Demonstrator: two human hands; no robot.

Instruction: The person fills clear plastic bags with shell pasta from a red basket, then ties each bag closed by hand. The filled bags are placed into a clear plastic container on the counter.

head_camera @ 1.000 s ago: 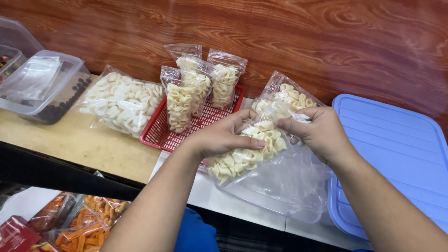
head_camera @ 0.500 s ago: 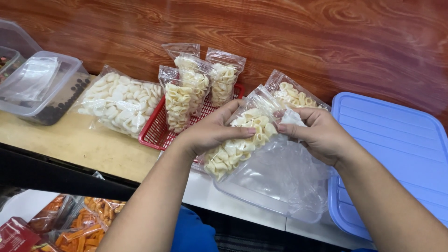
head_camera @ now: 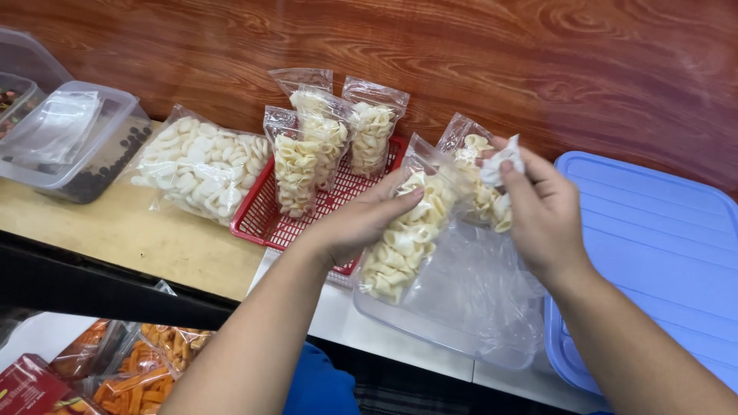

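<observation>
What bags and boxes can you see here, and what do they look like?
Held bag: clear, tall, pale shell crackers, in the left hand.
White scrap: pinched by the right hand.
Three upright bags: clear, same crackers, in a red basket.
Big flat bag: clear, round white chips, left of the basket.
Clear tub: front edge, plastic inside.
Blue lid: right.

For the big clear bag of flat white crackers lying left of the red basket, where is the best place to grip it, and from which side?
Probably the big clear bag of flat white crackers is best pinched at its empty flat plastic edge on the near left side, coming from above: it lies flat, and the red basket blocks its right.
</observation>
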